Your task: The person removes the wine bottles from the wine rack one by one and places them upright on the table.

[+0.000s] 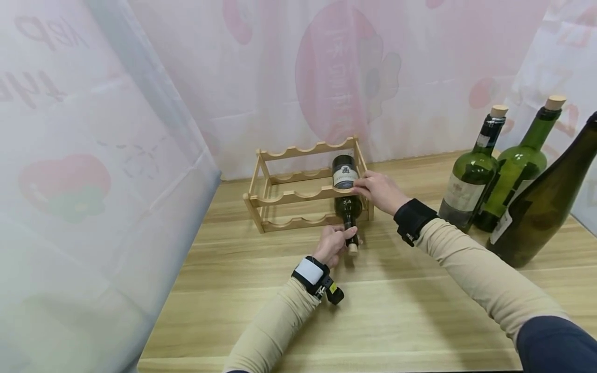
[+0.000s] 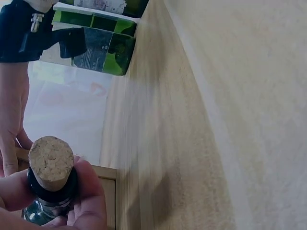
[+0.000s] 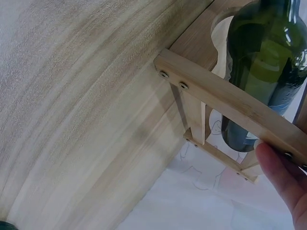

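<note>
A light wooden wine rack (image 1: 298, 196) with two tiers of scalloped rails stands on the table. In its right-hand lower place lies a dark green wine bottle (image 1: 345, 176), passing under the upper front rail with its neck toward me. My left hand (image 1: 332, 243) grips that neck just behind the cork (image 2: 50, 163), thumb and fingers on either side of it. At the rack's upper front right corner, my right hand (image 1: 380, 191) holds the frame. From the right wrist view, the thumb lies against the wooden end post (image 3: 230, 98), with the bottle's green body behind it.
To the right stand several upright bottles: a corked one with a pale label (image 1: 464, 191), another corked green one (image 1: 524, 155) and a taller brown-green one (image 1: 536, 212). A printed curtain (image 1: 261, 77) hangs behind and on both sides of the wooden table (image 1: 224, 311).
</note>
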The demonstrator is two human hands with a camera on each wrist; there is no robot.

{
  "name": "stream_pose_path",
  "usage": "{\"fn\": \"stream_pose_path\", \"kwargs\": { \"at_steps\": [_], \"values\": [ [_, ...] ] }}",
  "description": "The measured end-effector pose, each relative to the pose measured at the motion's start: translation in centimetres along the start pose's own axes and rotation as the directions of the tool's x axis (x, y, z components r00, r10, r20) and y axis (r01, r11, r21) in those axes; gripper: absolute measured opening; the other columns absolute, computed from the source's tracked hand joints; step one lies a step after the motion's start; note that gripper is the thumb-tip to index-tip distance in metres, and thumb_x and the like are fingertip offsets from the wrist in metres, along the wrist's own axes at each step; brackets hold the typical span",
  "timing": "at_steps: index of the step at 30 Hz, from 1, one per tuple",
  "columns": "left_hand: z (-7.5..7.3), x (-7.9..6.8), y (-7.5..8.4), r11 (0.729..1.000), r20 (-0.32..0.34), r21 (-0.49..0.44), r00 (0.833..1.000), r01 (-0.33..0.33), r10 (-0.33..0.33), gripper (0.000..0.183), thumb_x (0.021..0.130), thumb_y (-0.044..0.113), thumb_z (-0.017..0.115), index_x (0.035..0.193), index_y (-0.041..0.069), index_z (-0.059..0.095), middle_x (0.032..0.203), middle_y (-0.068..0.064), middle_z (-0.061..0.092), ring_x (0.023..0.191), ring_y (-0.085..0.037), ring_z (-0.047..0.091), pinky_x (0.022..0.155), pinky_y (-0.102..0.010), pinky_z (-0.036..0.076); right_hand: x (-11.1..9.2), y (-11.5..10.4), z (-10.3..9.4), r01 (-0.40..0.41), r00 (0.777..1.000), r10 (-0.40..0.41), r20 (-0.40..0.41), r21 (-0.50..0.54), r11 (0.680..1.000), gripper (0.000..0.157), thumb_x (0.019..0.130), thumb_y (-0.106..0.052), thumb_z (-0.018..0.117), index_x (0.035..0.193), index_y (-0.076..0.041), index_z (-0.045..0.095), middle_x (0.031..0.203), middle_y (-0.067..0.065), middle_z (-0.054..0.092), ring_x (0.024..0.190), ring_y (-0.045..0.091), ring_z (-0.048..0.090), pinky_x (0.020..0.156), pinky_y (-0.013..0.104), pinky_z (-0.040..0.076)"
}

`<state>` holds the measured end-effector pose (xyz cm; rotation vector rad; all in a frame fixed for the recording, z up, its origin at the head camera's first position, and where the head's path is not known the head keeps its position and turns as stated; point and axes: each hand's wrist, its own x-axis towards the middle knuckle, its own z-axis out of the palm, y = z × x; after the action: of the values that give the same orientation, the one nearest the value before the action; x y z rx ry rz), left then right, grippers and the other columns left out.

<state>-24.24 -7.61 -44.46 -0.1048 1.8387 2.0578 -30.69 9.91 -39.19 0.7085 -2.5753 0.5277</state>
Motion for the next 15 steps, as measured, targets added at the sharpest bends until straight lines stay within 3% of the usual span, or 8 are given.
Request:
{"fn": "stream_pose_path", "kwargs": {
  "at_steps": [5, 10, 13, 15],
  "values": [
    [-0.3, -0.8, 0.4, 1.000, -0.010, 0.016, 1.000, -0.006, 0.006, 0.031, 0.094, 0.016, 0.062, 0.113, -0.009, 0.063, 0.102, -0.030, 0.069, 0.058, -0.010, 0.064, 0.048, -0.018, 0.038, 0.2, -0.2, 0.1, 0.003, 1.000, -0.003, -0.028, 0.005, 1.000, 0.022, 0.091, -0.020, 0.066, 0.105, -0.004, 0.073, 0.093, 0.012, 0.062, 0.078, 0.026, 0.061, 0.068, 0.039, 0.051],
    [-0.6, -1.6, 0.3, 1.000, -0.009, -0.021, 1.000, 0.004, -0.004, 0.030, 0.094, 0.014, 0.063, 0.112, -0.009, 0.062, 0.106, -0.031, 0.067, 0.065, -0.014, 0.068, 0.053, -0.019, 0.049, -0.5, -0.3, 0.9, 0.004, 0.992, -0.006, -0.123, -0.013, 1.000, 0.035, 0.090, -0.022, 0.069, 0.119, -0.004, 0.064, 0.114, 0.020, 0.058, 0.084, 0.031, 0.061, 0.070, 0.044, 0.052],
    [-0.8, -2.1, -0.1, 0.999, -0.003, -0.047, 1.000, 0.001, -0.002, 0.030, 0.093, 0.012, 0.063, 0.112, -0.011, 0.061, 0.110, -0.031, 0.065, 0.074, -0.020, 0.071, 0.057, -0.021, 0.055, -1.5, -0.6, 1.5, -0.021, 0.974, 0.018, -0.226, -0.013, 1.000, 0.045, 0.085, -0.020, 0.073, 0.122, 0.000, 0.058, 0.122, 0.028, 0.051, 0.096, 0.039, 0.057, 0.082, 0.051, 0.049],
    [-0.9, -2.5, -0.4, 0.999, -0.005, -0.048, 1.000, -0.002, 0.002, 0.030, 0.093, 0.011, 0.063, 0.112, -0.012, 0.061, 0.109, -0.029, 0.065, 0.077, -0.022, 0.072, 0.058, -0.020, 0.055, -2.2, -1.0, 1.7, -0.058, 0.952, 0.060, -0.301, 0.015, 0.998, 0.039, 0.081, -0.013, 0.071, 0.113, 0.003, 0.056, 0.118, 0.028, 0.050, 0.099, 0.040, 0.051, 0.085, 0.051, 0.045]
  ]
}}
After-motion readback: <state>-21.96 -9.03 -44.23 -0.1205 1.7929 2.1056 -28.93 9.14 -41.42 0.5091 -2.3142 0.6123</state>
